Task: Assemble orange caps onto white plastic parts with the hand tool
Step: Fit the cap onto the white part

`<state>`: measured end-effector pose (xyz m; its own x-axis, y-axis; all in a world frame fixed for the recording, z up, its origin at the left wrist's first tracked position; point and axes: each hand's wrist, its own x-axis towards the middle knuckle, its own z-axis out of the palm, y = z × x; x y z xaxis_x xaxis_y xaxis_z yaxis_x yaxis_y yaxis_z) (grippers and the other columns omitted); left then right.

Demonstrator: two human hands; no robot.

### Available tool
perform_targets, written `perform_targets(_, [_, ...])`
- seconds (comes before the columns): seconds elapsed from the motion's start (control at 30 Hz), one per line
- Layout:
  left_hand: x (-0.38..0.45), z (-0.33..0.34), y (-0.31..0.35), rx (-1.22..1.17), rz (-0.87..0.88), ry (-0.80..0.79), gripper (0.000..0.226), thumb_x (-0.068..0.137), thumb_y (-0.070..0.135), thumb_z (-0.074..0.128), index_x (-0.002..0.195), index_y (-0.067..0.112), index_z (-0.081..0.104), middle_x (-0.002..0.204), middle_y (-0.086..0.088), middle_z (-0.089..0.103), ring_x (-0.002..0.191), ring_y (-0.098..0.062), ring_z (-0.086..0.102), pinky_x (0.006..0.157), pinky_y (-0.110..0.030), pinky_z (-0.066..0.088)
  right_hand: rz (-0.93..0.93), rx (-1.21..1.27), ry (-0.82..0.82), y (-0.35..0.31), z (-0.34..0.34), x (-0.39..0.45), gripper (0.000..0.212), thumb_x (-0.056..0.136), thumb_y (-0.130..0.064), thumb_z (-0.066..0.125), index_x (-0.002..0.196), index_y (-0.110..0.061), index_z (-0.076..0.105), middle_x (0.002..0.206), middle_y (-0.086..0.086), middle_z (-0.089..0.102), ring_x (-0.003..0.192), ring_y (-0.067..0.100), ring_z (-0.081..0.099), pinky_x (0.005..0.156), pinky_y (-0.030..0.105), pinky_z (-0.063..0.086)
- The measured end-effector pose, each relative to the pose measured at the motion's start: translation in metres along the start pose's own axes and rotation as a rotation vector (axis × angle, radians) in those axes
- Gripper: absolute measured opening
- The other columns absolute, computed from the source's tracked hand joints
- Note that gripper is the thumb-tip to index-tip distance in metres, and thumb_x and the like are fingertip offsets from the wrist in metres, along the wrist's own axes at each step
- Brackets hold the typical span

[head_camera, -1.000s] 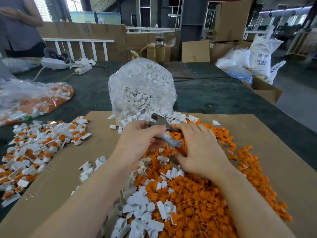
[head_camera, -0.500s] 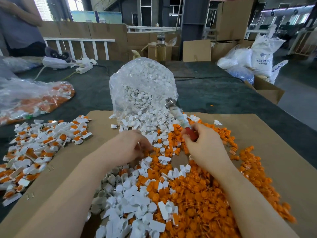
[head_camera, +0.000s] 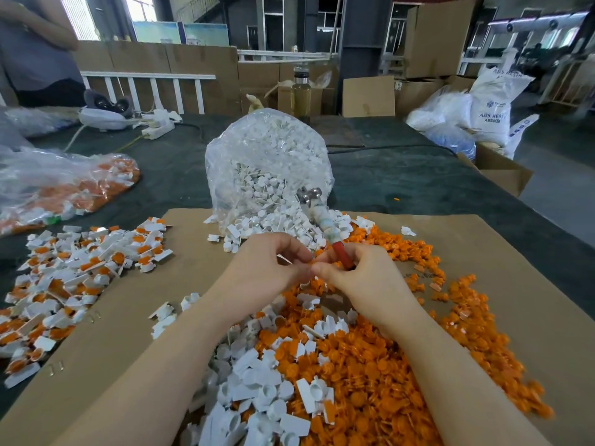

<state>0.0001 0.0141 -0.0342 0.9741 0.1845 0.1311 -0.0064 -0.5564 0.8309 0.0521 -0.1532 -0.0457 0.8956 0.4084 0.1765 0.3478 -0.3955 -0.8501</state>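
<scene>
The left hand [head_camera: 269, 268] had its fingers curled, pinching something small that could not be made out. The right hand [hand point follows] [head_camera: 360, 278] touched it fingertip to fingertip and gripped one hand tool [head_camera: 325, 225] by its red handle, the metal end up. Under both lay a heap of round orange caps [head_camera: 370, 365] and chunky white plastic parts [head_camera: 257, 391], too many to count, on one flat brown cardboard sheet [head_camera: 483, 252]. Behind stood one clear bag [head_camera: 267, 169] of white parts.

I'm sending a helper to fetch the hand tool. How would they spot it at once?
Start at the clear bag of white parts mid-table. Just below its right edge, the hand tool sticks up from the right hand. Only it has a red grip and metal head.
</scene>
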Motion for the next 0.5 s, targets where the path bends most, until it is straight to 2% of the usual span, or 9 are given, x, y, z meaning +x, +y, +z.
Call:
perform_targets(0.07, [-0.001, 0.003, 0.004, -0.025, 0.016, 0.011, 0.012, 0.079, 0.024, 0.08, 0.082, 0.028, 0.069, 0.07, 0.022, 0.07, 0.058, 0.007, 0.065, 0.047, -0.006, 0.041, 0.01, 0.055, 0.004, -0.001, -0.001, 0.0, 0.008, 0.081, -0.035, 0.076, 0.079, -0.029, 0.071, 0.071, -0.012, 0.068, 0.065, 0.001, 0.064, 0.054, 0.011, 0.046])
perform_targets(0.2, [-0.001, 0.007, 0.006, -0.016, 0.048, 0.055, 0.017, 0.076, 0.022, 0.082, 0.078, 0.031, 0.068, 0.073, 0.019, 0.07, 0.062, 0.006, 0.064, 0.053, -0.006, 0.043, 0.034, 0.093, 0.049, 0.001, -0.003, 0.001, 0.008, 0.081, -0.034, 0.076, 0.078, -0.026, 0.074, 0.067, -0.008, 0.068, 0.066, 0.004, 0.062, 0.064, 0.023, 0.049])
perform_targets(0.3, [-0.001, 0.009, 0.004, 0.018, 0.032, 0.059, 0.024, 0.073, 0.022, 0.085, 0.081, 0.032, 0.065, 0.076, 0.015, 0.071, 0.063, 0.005, 0.062, 0.053, -0.007, 0.043, 0.021, 0.079, 0.09, 0.002, -0.003, 0.002, 0.013, 0.084, -0.032, 0.073, 0.076, -0.022, 0.072, 0.061, -0.006, 0.061, 0.058, 0.003, 0.055, 0.059, 0.025, 0.048])
perform_targets(0.4, [-0.002, 0.009, 0.001, 0.282, 0.059, -0.001, 0.024, 0.077, 0.028, 0.081, 0.08, 0.032, 0.058, 0.077, 0.012, 0.063, 0.063, 0.003, 0.056, 0.054, -0.009, 0.039, 0.011, 0.038, 0.116, 0.004, -0.003, 0.003, 0.018, 0.087, -0.033, 0.069, 0.074, -0.019, 0.069, 0.054, -0.007, 0.054, 0.05, 0.001, 0.047, 0.052, 0.022, 0.041])
perform_targets(0.5, [-0.006, 0.013, 0.001, 0.51, 0.146, -0.143, 0.008, 0.085, 0.026, 0.072, 0.086, 0.032, 0.067, 0.083, 0.014, 0.053, 0.068, 0.001, 0.049, 0.059, -0.009, 0.035, 0.014, 0.001, 0.126, 0.006, -0.003, 0.003, 0.02, 0.089, -0.033, 0.066, 0.075, -0.018, 0.067, 0.06, 0.004, 0.061, 0.049, 0.007, 0.049, 0.051, 0.029, 0.043])
